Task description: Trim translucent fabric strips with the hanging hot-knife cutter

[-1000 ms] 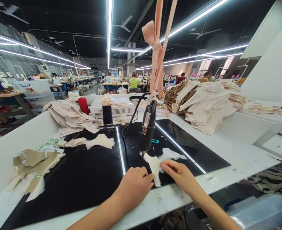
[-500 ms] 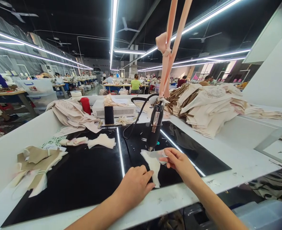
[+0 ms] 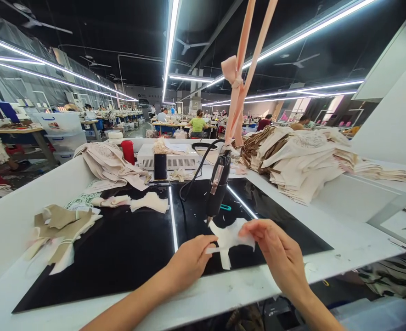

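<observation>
Head view: both hands lift a white fabric piece [image 3: 228,239] just above the black mat [image 3: 120,248]
Left hand [image 3: 189,262] curled, fingertips pinching the piece's left edge; right hand [image 3: 279,253] palm inward, fingers closed on its right edge. Piece held just under the tip of the hanging black tool [image 3: 217,186], near the table's front edge

Hanging black tool [image 3: 217,186] blocks the centre; bare black mat [image 3: 127,248] lies open leftward.
</observation>
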### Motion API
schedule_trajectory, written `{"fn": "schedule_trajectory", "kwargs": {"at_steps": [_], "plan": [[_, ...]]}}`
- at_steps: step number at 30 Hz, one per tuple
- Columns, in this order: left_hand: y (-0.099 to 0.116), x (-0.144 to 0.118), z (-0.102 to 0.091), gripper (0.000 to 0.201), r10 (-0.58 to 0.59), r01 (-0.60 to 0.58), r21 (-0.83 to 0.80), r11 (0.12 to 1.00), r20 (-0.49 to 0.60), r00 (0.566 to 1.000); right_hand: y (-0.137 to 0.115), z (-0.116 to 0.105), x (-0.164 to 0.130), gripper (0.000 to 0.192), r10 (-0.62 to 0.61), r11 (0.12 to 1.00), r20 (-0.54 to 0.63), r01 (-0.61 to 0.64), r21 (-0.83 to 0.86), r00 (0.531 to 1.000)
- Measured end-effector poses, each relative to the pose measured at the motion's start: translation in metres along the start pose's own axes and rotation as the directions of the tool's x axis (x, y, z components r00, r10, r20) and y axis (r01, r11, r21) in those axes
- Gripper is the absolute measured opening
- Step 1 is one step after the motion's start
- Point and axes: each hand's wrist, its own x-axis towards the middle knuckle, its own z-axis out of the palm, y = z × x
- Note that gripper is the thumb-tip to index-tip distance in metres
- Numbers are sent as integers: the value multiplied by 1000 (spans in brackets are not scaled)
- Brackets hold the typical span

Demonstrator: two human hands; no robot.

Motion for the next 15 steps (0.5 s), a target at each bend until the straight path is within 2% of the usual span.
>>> {"fn": "schedule_trajectory", "kwargs": {"at_steps": [3, 5, 7, 9, 11, 15], "plan": [[-2, -1, -9, 52, -83, 77, -166, 983, -30, 996, -2, 12, -16, 42, -2, 997, 88, -5, 74, 996], [0, -5, -14, 64, -147, 140, -292, 946, -2, 989, -3, 21, -24, 44, 33, 996, 140, -44, 79, 990], [5, -13, -19, 68, -217, 220, -457, 862, 59, 974, -5, 30, -30, 46, 68, 995, 188, -79, 53, 980], [9, -22, -23, 63, -266, 284, -572, 769, 117, 957, -5, 39, -34, 47, 90, 995, 229, -97, 18, 969], [11, -31, -28, 55, -296, 310, -601, 737, 126, 947, -4, 48, -36, 45, 135, 990, 251, -138, -7, 958], [10, -48, -44, 47, -348, 315, -584, 748, 60, 936, 0, 61, -35, 43, 281, 958, 266, -288, -14, 922]]}}
